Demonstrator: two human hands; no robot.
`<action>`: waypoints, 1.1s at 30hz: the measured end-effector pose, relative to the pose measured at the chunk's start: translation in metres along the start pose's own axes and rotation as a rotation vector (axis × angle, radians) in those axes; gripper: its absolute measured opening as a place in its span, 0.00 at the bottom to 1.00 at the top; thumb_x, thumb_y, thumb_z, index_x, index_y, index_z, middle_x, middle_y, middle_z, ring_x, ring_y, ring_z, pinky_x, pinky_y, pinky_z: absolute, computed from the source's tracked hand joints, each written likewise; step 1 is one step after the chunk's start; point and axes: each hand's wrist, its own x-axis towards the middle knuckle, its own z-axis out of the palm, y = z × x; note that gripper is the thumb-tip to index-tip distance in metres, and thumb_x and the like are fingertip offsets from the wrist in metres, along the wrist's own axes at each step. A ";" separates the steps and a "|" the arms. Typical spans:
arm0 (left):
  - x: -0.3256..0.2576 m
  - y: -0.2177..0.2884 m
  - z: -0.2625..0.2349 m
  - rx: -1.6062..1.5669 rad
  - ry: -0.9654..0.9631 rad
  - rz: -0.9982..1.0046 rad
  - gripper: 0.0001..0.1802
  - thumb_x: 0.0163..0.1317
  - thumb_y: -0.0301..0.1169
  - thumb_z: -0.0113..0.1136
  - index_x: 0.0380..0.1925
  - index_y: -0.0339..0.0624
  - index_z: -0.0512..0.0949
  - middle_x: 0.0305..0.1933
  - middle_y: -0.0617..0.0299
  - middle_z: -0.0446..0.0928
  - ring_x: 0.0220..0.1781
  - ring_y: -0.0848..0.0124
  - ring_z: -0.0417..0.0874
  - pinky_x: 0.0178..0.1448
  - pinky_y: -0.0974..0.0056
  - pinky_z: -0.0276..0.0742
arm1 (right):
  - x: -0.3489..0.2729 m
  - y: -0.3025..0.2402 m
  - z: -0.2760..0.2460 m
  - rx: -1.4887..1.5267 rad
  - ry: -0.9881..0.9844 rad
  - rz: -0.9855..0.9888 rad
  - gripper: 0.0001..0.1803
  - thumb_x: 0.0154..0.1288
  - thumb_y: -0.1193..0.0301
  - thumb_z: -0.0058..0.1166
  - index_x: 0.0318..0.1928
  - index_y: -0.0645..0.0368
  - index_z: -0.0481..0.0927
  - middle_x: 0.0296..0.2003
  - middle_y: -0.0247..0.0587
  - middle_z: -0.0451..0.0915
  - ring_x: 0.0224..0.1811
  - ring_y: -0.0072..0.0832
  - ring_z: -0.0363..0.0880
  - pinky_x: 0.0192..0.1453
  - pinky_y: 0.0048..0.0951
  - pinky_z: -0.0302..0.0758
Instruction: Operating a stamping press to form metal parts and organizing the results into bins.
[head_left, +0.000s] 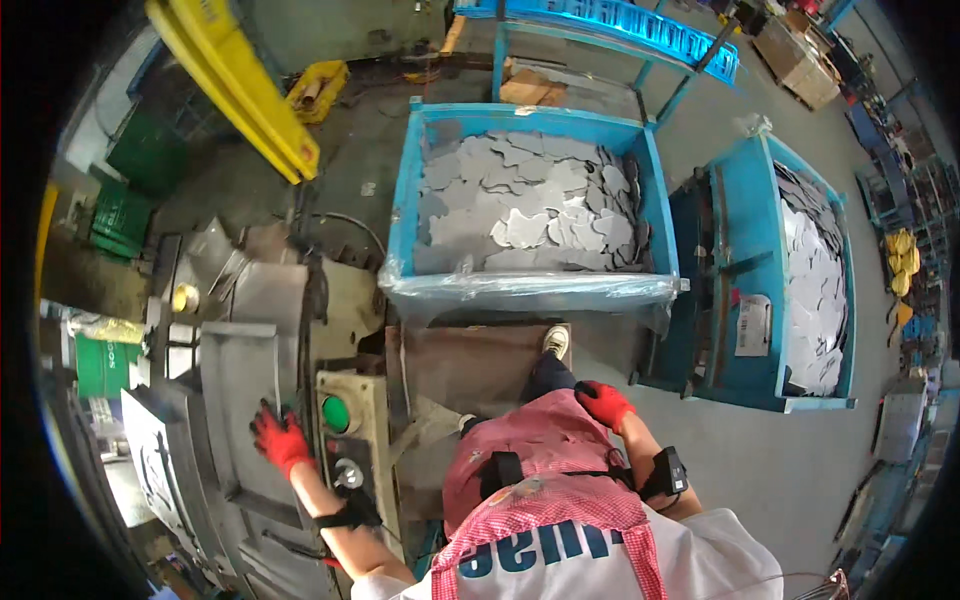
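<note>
My left hand (281,440), in a red glove with dark fingertips, rests on the grey metal machine bed (236,400) at the left. Its fingers are spread, and nothing is in them. Close beside it, on a pale control box (352,400), sits a large green push button (336,413). My right hand (605,404), gloved in red too, is by the edge of my red checked apron (540,430). Its fingers look curled together, with nothing visible in them. A white sheet with cut-out shapes (152,455) lies at the far left of the machine.
Ahead stands a blue bin (402,200) filled with flat grey metal pieces (540,205). Another blue bin (720,330) with similar pieces is at the right. A yellow post (235,85) slants across the upper left. Behind the first bin is a blue rack (497,60).
</note>
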 end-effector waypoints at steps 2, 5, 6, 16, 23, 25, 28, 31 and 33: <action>-0.006 0.042 -0.017 0.120 0.059 -0.124 0.37 0.52 0.46 0.55 0.62 0.55 0.55 0.64 0.52 0.56 0.65 0.52 0.54 0.66 0.47 0.49 | 0.037 0.024 -0.016 -0.028 0.020 -0.014 0.26 0.57 0.52 0.46 0.51 0.56 0.73 0.46 0.52 0.75 0.52 0.44 0.71 0.56 0.34 0.66; -0.012 0.093 -0.002 0.057 0.126 -0.029 0.40 0.51 0.50 0.56 0.63 0.56 0.53 0.65 0.50 0.53 0.66 0.49 0.53 0.66 0.46 0.47 | 0.088 0.035 -0.053 -0.010 -0.051 -0.046 0.28 0.57 0.53 0.46 0.52 0.57 0.71 0.48 0.51 0.74 0.52 0.43 0.71 0.56 0.34 0.66; -0.016 0.130 -0.003 -0.050 0.046 -0.060 0.42 0.50 0.50 0.57 0.64 0.56 0.52 0.66 0.50 0.52 0.67 0.49 0.51 0.67 0.47 0.46 | 0.099 0.032 -0.075 0.031 -0.026 -0.016 0.30 0.56 0.52 0.46 0.54 0.58 0.68 0.49 0.52 0.72 0.53 0.44 0.70 0.56 0.35 0.66; 0.011 0.341 0.035 -0.349 -0.358 0.311 0.43 0.51 0.46 0.59 0.63 0.43 0.51 0.64 0.44 0.54 0.67 0.51 0.52 0.68 0.55 0.47 | 0.197 0.022 -0.190 0.267 0.044 0.171 0.38 0.53 0.51 0.54 0.59 0.60 0.62 0.49 0.52 0.73 0.53 0.39 0.71 0.55 0.30 0.66; 0.090 0.444 0.086 -0.644 -0.628 0.370 0.43 0.53 0.52 0.55 0.62 0.38 0.52 0.62 0.44 0.58 0.63 0.53 0.59 0.63 0.58 0.57 | 0.291 0.020 -0.190 0.522 -0.027 0.102 0.32 0.59 0.57 0.52 0.60 0.59 0.61 0.54 0.41 0.69 0.52 0.28 0.69 0.52 0.30 0.67; 0.125 0.471 0.123 -0.659 -0.698 0.365 0.42 0.54 0.53 0.53 0.61 0.38 0.54 0.62 0.45 0.59 0.63 0.54 0.60 0.62 0.58 0.58 | 0.324 0.031 -0.177 0.628 -0.030 0.148 0.29 0.62 0.58 0.48 0.60 0.56 0.61 0.55 0.38 0.68 0.54 0.28 0.69 0.50 0.33 0.68; 0.186 0.508 0.153 -0.835 -0.997 0.221 0.42 0.54 0.55 0.52 0.61 0.38 0.56 0.60 0.47 0.62 0.64 0.57 0.60 0.60 0.60 0.61 | 0.338 -0.029 -0.194 1.096 -0.183 0.256 0.27 0.64 0.54 0.41 0.61 0.50 0.61 0.55 0.36 0.68 0.55 0.34 0.69 0.50 0.36 0.69; 0.251 0.549 0.164 -1.077 -1.179 -0.037 0.33 0.56 0.52 0.52 0.56 0.44 0.65 0.52 0.60 0.70 0.52 0.65 0.71 0.52 0.61 0.67 | 0.383 -0.070 -0.213 1.011 -0.271 0.040 0.29 0.63 0.52 0.42 0.62 0.48 0.59 0.55 0.40 0.67 0.55 0.34 0.67 0.53 0.39 0.67; 0.292 0.581 0.196 -1.240 -1.298 -0.175 0.28 0.56 0.54 0.51 0.48 0.45 0.70 0.43 0.60 0.73 0.47 0.61 0.72 0.51 0.55 0.68 | 0.439 -0.084 -0.226 0.979 -0.247 0.173 0.32 0.60 0.49 0.45 0.63 0.41 0.57 0.55 0.43 0.65 0.53 0.33 0.66 0.55 0.38 0.65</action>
